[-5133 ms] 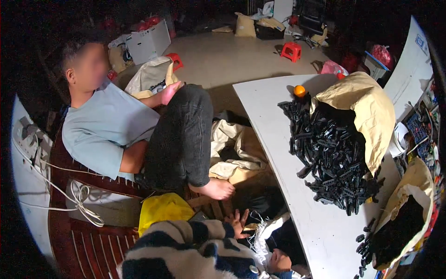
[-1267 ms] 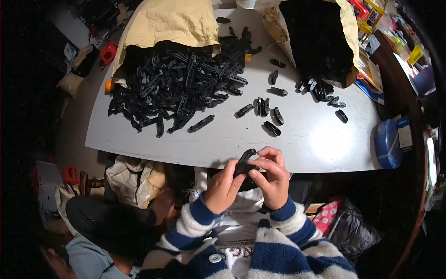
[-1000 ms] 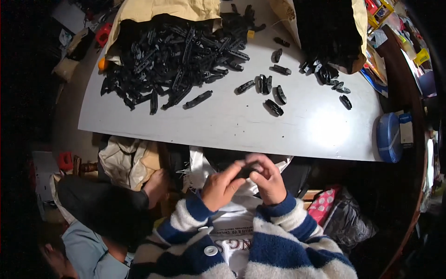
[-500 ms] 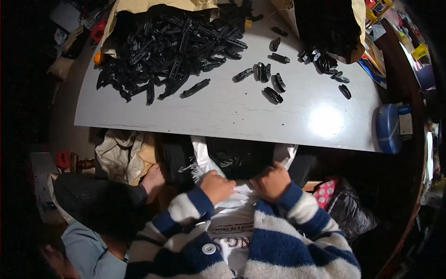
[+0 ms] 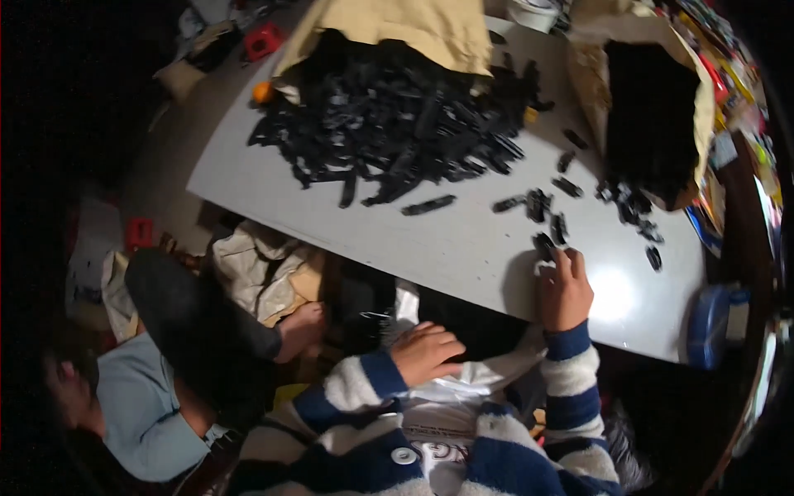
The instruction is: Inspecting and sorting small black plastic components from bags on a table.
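My right hand (image 5: 566,289) is stretched over the table, its fingertips at a small curved black plastic piece (image 5: 543,244) and its thumb apart from the fingers. Blur hides whether they touch it. My left hand (image 5: 428,354) rests over my lap on a white cloth (image 5: 488,374), fingers loosely extended and holding nothing. Several more small black pieces (image 5: 538,204) lie just beyond my right hand. A large heap of longer black plastic parts (image 5: 389,132) covers the table's far left, with one long part (image 5: 429,205) apart at its near edge.
The white table (image 5: 397,240) bears a paper sack (image 5: 405,29) over the heap and an open sack (image 5: 703,99) at right with black pieces by its mouth. A blue round container (image 5: 707,326) stands at the right edge. A seated person (image 5: 145,405) is at lower left.
My right hand has let go of the white cloth and moved up onto the table by the small black pieces. My left hand has loosened from the cloth. The view has shifted.
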Demonstrator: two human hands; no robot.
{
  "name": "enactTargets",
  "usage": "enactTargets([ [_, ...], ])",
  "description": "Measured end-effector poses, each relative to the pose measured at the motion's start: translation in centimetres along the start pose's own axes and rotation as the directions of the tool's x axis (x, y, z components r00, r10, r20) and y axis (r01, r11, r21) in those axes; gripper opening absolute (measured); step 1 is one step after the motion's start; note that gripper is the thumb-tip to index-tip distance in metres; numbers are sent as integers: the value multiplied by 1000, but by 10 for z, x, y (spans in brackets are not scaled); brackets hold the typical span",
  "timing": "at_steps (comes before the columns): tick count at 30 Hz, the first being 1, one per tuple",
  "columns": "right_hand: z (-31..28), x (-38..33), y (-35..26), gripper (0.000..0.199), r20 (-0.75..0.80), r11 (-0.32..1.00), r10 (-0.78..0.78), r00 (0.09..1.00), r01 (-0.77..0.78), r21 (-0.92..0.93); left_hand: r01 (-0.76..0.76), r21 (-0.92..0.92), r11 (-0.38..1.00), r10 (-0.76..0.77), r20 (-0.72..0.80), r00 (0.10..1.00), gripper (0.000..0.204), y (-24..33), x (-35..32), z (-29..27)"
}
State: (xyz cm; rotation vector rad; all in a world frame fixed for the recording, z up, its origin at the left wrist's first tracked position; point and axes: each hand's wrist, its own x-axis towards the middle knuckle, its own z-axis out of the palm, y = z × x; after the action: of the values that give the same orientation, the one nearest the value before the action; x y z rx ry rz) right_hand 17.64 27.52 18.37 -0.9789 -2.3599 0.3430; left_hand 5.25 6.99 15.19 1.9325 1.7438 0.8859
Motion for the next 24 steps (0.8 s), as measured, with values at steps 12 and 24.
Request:
enactTargets([
  [12, 22, -9, 15, 16, 63, 998, -54, 997, 53, 13, 25, 49, 998, -16, -165, 986, 16, 18, 42, -71],
  [24, -110, 56, -193, 8, 165, 286, -953, 253, 585, 759, 325, 31, 945, -302, -297, 906, 45, -42, 60, -62],
])
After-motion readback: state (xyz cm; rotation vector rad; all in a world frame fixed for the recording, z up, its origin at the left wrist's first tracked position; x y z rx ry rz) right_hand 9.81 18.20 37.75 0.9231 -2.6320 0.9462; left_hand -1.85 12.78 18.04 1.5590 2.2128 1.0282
